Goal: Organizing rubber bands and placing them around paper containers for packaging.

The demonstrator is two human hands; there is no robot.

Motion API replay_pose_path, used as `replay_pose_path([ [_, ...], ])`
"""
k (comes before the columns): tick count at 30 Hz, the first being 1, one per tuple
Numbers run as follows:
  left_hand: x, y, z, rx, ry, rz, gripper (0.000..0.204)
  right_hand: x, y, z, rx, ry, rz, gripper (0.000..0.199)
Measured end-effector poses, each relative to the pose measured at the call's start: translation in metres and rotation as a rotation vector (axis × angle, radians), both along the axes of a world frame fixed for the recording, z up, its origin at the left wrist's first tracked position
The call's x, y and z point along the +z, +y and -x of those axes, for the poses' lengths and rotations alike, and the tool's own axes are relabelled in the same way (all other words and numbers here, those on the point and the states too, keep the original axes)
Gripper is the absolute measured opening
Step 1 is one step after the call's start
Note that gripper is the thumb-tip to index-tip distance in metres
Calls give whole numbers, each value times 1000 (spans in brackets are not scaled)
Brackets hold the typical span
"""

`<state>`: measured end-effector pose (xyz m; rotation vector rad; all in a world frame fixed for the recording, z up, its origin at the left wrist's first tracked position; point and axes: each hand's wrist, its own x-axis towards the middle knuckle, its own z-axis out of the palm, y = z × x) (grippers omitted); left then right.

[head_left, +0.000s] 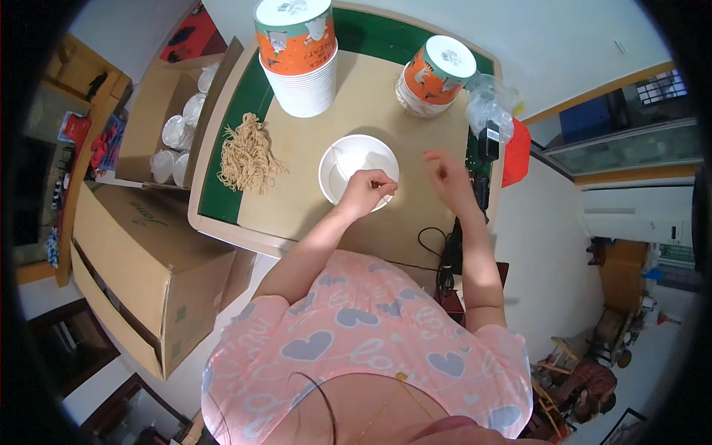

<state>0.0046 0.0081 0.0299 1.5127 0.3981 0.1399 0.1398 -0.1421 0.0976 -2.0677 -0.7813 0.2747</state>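
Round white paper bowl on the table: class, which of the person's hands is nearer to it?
Left. The left hand rests over the round white paper bowl, at its near rim; the right hand hovers apart, beside it.

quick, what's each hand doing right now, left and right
Left hand: fingers pinched shut over the white bowl; what it pinches cannot be told.
Right hand: loosely open, empty, above the table.

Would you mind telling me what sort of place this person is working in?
Probably a home used for piecework packing: a small table with stacked paper tubs, a bundle of tan strings, and cardboard boxes of supplies on the floor beside it.
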Motion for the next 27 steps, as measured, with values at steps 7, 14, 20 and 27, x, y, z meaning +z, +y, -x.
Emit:
replay_pose_path([
  [7,4,1,1,13,1,-52,11,-4,4,20,428,54,141,9],
  [14,8,-4,5,-71,89,-24,9,-10,-6,12,488,-67,138,17],
  [20,7,-6,3,-81,91,-49,9,-10,-9,7,484,84,220,17],
  [27,7,-3,2,-96,81,-73,10,-11,-15,2,421,315,113,7],
])
